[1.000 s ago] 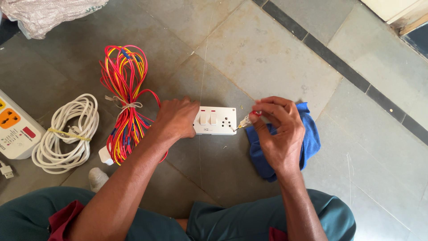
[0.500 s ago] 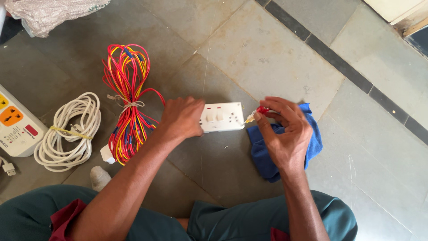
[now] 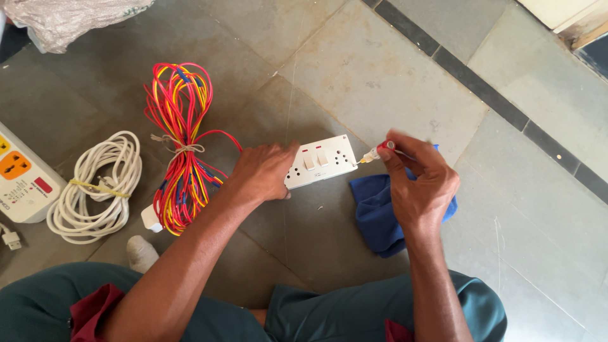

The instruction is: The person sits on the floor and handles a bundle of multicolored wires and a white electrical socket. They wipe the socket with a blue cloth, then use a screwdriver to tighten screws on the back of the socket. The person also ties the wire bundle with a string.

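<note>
A white switch-and-socket board [image 3: 323,161] lies on the grey stone floor. My left hand [image 3: 265,171] presses down on its left end and holds it still. My right hand [image 3: 415,183] grips a small screwdriver [image 3: 375,152] with a red handle and clear shaft. Its tip touches the right edge of the board. Under my right hand lies a crumpled blue cloth [image 3: 380,212].
A bundle of red and yellow wires [image 3: 180,145] lies left of the board. Further left are a coiled white cable [image 3: 98,187] and a white extension box [image 3: 22,177]. A plastic bag [image 3: 69,19] sits at top left. My legs in green trousers [image 3: 329,313] fill the bottom.
The view has shifted a little and the board has turned slightly. My right hand has brought the screwdriver tip against the board's right edge; my left hand stays on the board.
</note>
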